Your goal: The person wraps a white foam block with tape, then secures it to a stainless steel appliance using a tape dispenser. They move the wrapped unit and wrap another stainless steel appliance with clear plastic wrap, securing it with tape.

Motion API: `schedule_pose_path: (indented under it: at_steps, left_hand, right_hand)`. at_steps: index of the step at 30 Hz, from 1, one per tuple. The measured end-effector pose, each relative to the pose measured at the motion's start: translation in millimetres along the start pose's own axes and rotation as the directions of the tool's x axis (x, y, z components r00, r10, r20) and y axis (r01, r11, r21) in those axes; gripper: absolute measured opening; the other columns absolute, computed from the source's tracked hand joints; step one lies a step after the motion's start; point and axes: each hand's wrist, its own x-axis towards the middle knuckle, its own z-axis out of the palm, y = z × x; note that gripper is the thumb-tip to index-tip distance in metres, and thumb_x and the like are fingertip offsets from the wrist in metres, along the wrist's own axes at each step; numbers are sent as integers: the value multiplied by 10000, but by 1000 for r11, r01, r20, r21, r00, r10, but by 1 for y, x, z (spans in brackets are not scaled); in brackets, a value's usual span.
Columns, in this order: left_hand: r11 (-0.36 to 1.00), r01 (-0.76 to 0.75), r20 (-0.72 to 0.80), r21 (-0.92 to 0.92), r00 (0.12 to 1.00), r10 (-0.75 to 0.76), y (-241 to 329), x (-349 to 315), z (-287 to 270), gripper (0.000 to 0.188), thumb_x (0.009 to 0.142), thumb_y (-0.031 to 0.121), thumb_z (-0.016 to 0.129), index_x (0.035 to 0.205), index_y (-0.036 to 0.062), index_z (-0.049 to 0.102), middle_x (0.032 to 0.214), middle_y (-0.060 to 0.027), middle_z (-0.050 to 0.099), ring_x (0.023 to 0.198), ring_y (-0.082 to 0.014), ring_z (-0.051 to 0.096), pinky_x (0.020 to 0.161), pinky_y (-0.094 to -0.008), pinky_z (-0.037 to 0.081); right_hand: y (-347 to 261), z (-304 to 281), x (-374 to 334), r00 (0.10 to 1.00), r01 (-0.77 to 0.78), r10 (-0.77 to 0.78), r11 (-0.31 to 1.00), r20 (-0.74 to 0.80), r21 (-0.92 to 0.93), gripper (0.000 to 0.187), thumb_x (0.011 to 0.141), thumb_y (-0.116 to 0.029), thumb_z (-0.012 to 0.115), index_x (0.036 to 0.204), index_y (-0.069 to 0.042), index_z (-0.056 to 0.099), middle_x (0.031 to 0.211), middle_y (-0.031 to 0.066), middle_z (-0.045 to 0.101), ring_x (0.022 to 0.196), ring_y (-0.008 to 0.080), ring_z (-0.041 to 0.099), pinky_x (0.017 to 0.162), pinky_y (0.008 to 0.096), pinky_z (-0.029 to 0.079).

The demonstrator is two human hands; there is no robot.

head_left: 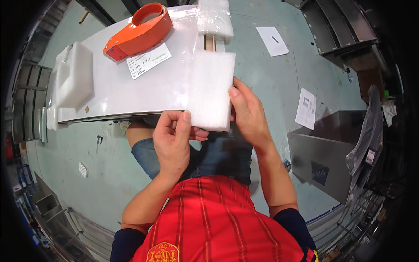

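Observation:
A white foam corner block (211, 91) sits over the near right corner of a large white panel (144, 96). My left hand (172, 135) pinches the foam's lower left edge, thumb on top and fingers curled beneath. On its right side, my right hand (248, 109) grips the same block with the thumb on the upper face. Most of the right fingers are hidden behind the foam. An orange tape dispenser (142, 32) lies on the panel's far side, partly over a white printed label (150, 60).
Another foam block (75, 76) caps the panel's left end, and plastic-wrapped foam (216, 17) covers the far right corner. Paper sheets (273, 40) lie on the grey-green floor (257, 65). A dark grey metal box (318, 153) stands at the right, below shelving (336, 22).

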Motion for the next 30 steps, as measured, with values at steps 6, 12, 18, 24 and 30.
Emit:
schedule_pose_path:
  at_steps: [6, 12, 18, 24, 30]
  left_hand:
    - [992, 59, 98, 110, 993, -70, 13, 0, -4, 263, 1097, 217, 698, 1025, -26, 626, 807, -89, 686, 684, -171, 730, 631, -297, 618]
    - [996, 47, 166, 81, 984, -60, 14, 2, -13, 247, 1095, 196, 700, 1098, -46, 649, 859, -95, 711, 730, -165, 735, 718, -300, 628]
    - [1000, 30, 301, 9, 953, -31, -9, -16, -13, 405, 1095, 144, 671, 1419, -40, 515, 1182, -152, 714, 1018, -225, 754, 948, -373, 619]
    - [952, 172, 271, -252, 957, -101, -53, -34, 13, 396, 1044, 137, 775, 1339, -9, 554, 1241, -105, 704, 1113, -147, 702, 964, -313, 587]
    - [921, 205, 172, -331, 973, -155, -43, -27, 26, 413, 1070, 206, 729, 1334, -51, 544, 1220, -165, 722, 1021, -205, 758, 920, -362, 638]
  right_hand:
    - [-22, 2, -1, 996, 82, -83, 996, -20, -44, 565, 1092, -370, 571, 1472, 48, 571, 1151, 195, 755, 1028, 229, 723, 937, 384, 560]
    - [-10, 8, 8, 1000, -24, 21, 980, 14, 198, 509, 1070, -265, 645, 1471, 38, 569, 1232, 163, 734, 1090, 194, 697, 975, 346, 548]
    - [-8, 3, 7, 999, -40, 33, 979, 36, 199, 466, 1092, -222, 620, 1467, 49, 572, 1251, 109, 718, 1100, 169, 676, 973, 336, 551]
    - [0, 11, -21, 999, -25, 23, 998, 27, 61, 523, 1132, -236, 540, 1568, 41, 457, 1374, 162, 657, 1223, 201, 632, 1050, 363, 516]
    - [-17, 17, -4, 1000, -6, 8, 998, 26, -55, 535, 1145, -283, 513, 1569, 36, 449, 1361, 164, 663, 1144, 194, 671, 967, 349, 553]
